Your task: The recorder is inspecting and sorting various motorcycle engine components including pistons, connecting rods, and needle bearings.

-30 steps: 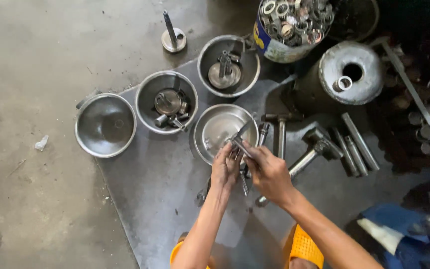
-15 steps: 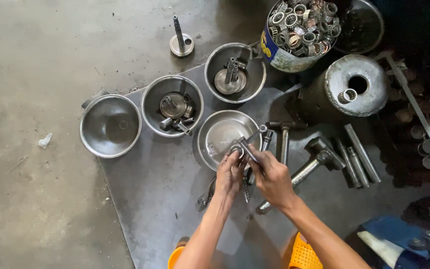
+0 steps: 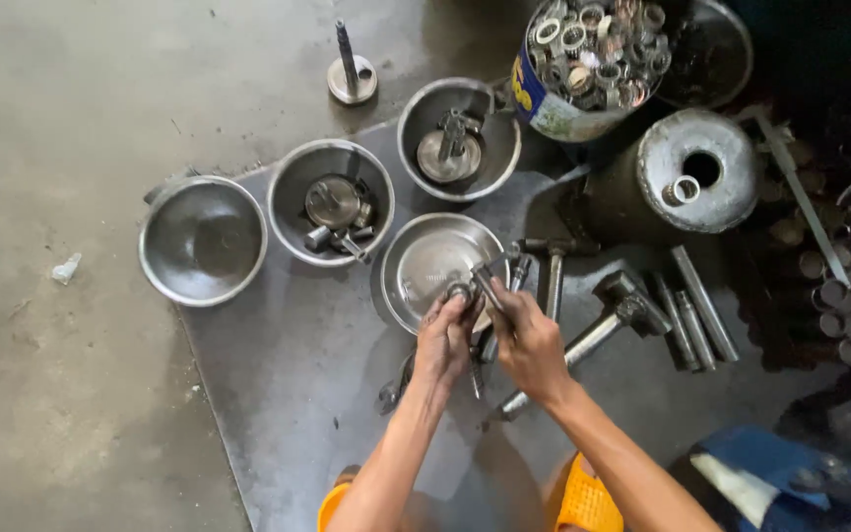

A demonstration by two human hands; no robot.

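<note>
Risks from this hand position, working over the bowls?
1. Both the left hand and right hand pinch a small metal part above the shallow steel bowl; a slip may drop it onto the floor sheet.
2. Hammers lie just beside the right hand, so it might knock them.

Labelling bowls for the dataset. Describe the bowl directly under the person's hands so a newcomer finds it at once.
Start at the grey metal sheet on the floor, where four steel bowls sit in a cluster. The bowl under the hands is the one nearest the person, just beyond the left hand and right hand. Unlike its neighbours, it is shallow and shiny, and lies beside the hammers.
</note>
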